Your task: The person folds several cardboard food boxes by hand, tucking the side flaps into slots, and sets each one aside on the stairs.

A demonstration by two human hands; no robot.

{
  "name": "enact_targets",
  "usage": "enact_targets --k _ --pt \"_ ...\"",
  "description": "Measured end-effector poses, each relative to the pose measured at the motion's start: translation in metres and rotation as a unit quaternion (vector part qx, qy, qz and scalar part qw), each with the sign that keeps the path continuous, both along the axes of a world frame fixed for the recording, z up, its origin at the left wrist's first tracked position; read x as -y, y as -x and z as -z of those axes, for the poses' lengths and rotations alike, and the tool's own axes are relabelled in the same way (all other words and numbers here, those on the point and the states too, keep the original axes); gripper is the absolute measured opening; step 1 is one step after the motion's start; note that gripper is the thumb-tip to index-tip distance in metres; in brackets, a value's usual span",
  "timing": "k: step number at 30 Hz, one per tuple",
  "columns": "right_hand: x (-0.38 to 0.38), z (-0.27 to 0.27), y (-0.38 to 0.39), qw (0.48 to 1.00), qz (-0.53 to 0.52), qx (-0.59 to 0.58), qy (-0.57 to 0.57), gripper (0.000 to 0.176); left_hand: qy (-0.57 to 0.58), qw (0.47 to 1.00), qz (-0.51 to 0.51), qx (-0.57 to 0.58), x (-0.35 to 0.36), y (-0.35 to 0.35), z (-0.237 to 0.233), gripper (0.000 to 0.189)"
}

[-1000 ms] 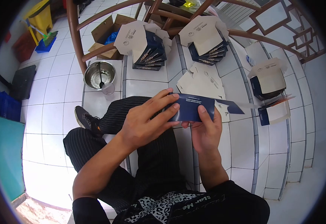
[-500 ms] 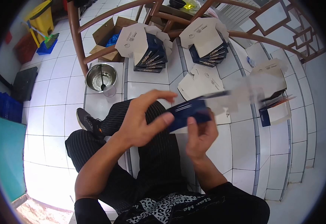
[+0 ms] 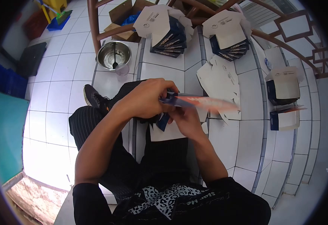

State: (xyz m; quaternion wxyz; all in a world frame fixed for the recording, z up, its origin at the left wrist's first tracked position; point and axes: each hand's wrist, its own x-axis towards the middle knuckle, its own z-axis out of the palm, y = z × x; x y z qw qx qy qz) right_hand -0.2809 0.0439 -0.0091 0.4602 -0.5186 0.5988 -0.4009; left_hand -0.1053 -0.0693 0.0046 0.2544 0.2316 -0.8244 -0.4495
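Note:
A partly folded cardboard box [image 3: 170,133] is between my two hands above my lap, with white and navy-blue panels and a blurred orange-red panel pointing right. My left hand [image 3: 147,98] is closed on its upper left edge, fingers curled over the navy part. Below the orange-red panel, my right hand [image 3: 188,122] grips the box from the right, its fingertips partly hidden. Just beyond my hands lie flat white cardboard blanks [image 3: 221,84] on the tiled step.
Two fanned stacks of navy-and-white boxes, a left stack [image 3: 169,39] and a right stack [image 3: 231,43], stand ahead. More boxes [image 3: 286,90] sit at right. A metal bowl [image 3: 114,56] with a dark-handled utensil and a clear cup [image 3: 122,69] are at left. Wooden chair rails [image 3: 93,26] cross the top.
The box has been turned, so an orange-red panel now shows where navy faced me. My left hand has closed from spread fingers onto it, and my right hand has moved left. The view has shifted.

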Motion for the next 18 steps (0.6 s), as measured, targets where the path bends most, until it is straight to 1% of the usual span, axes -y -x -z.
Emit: enact_targets --k 2,3,4,5,8,11,14,17,18 --pt "0.004 0.005 0.005 1.000 -0.009 -0.007 0.001 0.014 -0.009 1.000 0.009 0.007 0.004 0.003 0.006 0.035" --pt "0.006 0.003 0.006 1.000 -0.012 -0.010 0.000 0.014 -0.118 0.993 -0.009 -0.006 0.003 0.007 0.009 0.034" --pt "0.006 0.002 0.004 0.999 -0.004 0.031 -0.011 0.016 -0.226 0.974 -0.027 -0.018 0.001 0.012 0.011 0.033" --pt "0.006 0.001 0.001 0.999 -0.006 0.028 -0.018 0.017 -0.330 0.942 -0.045 -0.029 0.000 0.016 0.012 0.032" --pt "0.007 0.000 0.000 0.999 -0.018 0.025 -0.028 0.020 -0.391 0.916 -0.087 -0.032 0.000 0.022 0.011 0.028" --pt "0.006 0.000 0.007 0.998 -0.032 0.048 -0.032 0.022 -0.346 0.934 -0.074 -0.038 0.001 0.022 0.010 0.032" --pt "0.009 -0.006 0.015 0.995 -0.027 0.087 -0.029 0.024 -0.258 0.965 -0.023 -0.031 -0.001 0.021 0.005 0.033" --pt "0.010 -0.009 0.018 0.995 -0.006 0.098 -0.030 0.024 -0.193 0.981 -0.006 0.015 0.003 0.019 0.008 0.039" --pt "0.010 -0.010 0.017 0.995 -0.006 0.098 -0.026 0.024 -0.165 0.986 -0.022 0.007 0.003 0.019 0.009 0.040"
